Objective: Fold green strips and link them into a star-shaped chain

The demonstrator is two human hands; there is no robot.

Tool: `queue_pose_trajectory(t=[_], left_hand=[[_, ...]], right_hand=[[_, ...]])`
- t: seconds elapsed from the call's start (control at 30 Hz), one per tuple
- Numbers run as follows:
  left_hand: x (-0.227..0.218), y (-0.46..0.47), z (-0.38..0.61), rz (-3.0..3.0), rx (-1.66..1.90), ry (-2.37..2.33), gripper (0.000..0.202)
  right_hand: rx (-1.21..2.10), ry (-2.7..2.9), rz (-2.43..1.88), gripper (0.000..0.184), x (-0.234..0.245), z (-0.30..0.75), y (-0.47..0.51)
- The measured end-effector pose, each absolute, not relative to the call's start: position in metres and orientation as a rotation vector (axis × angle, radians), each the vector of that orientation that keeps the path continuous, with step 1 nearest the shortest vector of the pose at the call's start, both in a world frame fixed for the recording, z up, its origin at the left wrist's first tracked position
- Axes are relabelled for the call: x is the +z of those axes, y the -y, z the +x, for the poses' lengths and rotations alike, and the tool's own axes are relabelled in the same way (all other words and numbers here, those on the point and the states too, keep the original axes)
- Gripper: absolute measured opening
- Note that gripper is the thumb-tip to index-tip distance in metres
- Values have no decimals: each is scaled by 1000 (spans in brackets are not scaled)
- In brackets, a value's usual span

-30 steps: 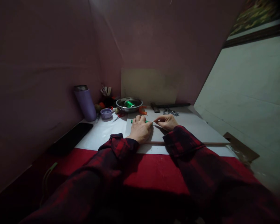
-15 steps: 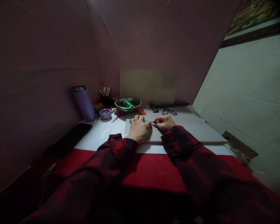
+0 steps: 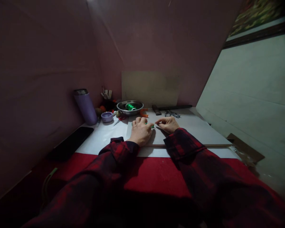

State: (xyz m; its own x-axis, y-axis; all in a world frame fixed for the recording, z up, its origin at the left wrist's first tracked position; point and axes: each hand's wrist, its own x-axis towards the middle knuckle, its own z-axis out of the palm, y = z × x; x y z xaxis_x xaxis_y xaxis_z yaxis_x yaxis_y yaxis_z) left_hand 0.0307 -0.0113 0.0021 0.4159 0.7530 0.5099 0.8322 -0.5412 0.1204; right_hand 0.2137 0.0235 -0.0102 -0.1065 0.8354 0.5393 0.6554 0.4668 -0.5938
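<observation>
My left hand lies palm down over a narrow green object on the white board. Its fingers are curled round this object, which shows at both sides of the hand; most of it is hidden. Just to the right, my right hand has thumb and forefinger pressed together, pointing at the green object's right end. Anything in that pinch is too small to make out. A small gap separates the two hands.
Behind my hands are a metal bowl holding a green thread spool, an orange item, a hammer and metal pieces. To the left are red scissors, a purple dish, a purple tumbler and a black phone.
The thumb of my left hand has drawn back slightly, so more of the green object's right end shows. My right fingertips have shifted a little away from it.
</observation>
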Motion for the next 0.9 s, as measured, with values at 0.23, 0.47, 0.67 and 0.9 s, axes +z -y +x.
queue_pose_trajectory(t=[0.23,0.47,0.67,0.9], left_hand=[[35,-18,23,-2653,-907,1380,26],[39,-58,39,-3080,-714,1141,34],[38,-67,45,-2982,-375,966,39],[31,-95,34,-2927,-590,813,17]], right_hand=[[297,1811,-1362,17,-10,216,-29],[299,1830,-1436,23,-6,218,-47],[199,1858,-1460,14,11,212,-67],[242,1778,-1341,13,9,193,-83]])
